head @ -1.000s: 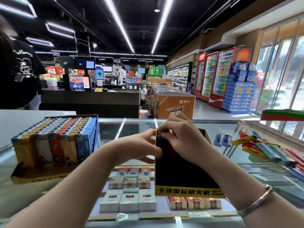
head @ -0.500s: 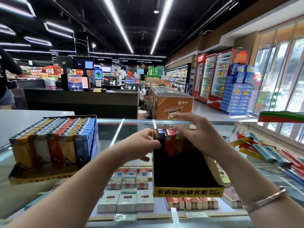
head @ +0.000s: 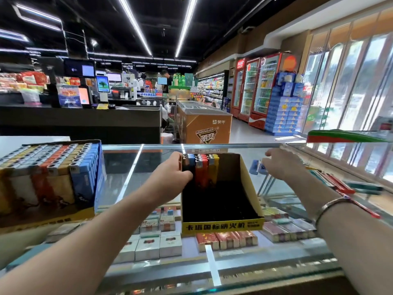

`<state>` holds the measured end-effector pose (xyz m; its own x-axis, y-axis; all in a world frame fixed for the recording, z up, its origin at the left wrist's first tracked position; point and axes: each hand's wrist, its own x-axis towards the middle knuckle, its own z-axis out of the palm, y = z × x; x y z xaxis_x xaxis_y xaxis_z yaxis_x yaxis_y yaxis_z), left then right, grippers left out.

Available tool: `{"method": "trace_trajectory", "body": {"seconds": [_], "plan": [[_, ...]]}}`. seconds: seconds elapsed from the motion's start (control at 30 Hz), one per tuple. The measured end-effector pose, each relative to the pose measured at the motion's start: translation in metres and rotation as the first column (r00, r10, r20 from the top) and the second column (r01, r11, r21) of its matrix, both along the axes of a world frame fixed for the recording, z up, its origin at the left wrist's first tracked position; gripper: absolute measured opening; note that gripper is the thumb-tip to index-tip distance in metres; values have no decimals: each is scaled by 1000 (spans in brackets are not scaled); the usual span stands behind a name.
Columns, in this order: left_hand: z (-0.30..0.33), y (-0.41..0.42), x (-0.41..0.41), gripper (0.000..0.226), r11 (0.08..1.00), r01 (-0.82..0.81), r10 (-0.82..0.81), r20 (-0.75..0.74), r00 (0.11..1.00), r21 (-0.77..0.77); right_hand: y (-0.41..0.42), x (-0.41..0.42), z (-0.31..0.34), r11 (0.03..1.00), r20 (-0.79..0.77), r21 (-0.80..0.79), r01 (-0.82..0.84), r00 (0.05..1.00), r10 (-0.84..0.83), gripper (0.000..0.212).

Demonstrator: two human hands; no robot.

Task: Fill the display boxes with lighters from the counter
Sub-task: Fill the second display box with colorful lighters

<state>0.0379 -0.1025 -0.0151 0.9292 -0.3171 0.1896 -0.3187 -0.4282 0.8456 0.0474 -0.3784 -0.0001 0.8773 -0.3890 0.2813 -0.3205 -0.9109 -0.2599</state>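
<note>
The glass counter [head: 148, 167] is under both my arms. I work on it because everything sits flat here.

Far off to the side of my left hand is the full box [head: 51, 184]. It is packed tight with lighters, all standing up.

Between my two hands is the yellow box [head: 221, 225], the one I am filling. It is mostly dark and bare inside. Its low front faces me, so I can see in and drop things in from above.

A small bunch of lighters [head: 201, 171] stands at the far back of that box, right by my left hand. They stand tall, long way up and down, with the metal tops pointing up. I think they go at the back first so the rows can grow toward me.

My left hand [head: 173, 173] is curled on the dark one at the end of that bunch. I hold it so the row does not tip over.

My right hand [head: 280, 165] holds nothing, with its fingers loose. It reaches out past the box to the loose lighters [head: 258, 167] lying just beyond my fingers, some flat on the glass. I think I will grab some next.
</note>
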Motion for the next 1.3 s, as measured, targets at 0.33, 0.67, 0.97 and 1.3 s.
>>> {"method": "trace_trajectory", "body": {"seconds": [0.33,0.67,0.97,1.3], "plan": [[-1,-4,1,25,1000,-15,15,7,1000,-8,-12,-7,-10,983,-82,-180,-32,996,17,13],[-3,-3,3,25,1000,-4,4,10,1000,-6,0,8,-3,991,-203,-111,-76,978,52,12],[-1,-2,11,18,999,-34,35,38,999,-24,5,41,-9,967,103,253,45,992,-73,31],[-1,2,12,18,1000,-21,21,26,999,-1,21,47,-22,998,-178,12,-60,982,61,41]]}}
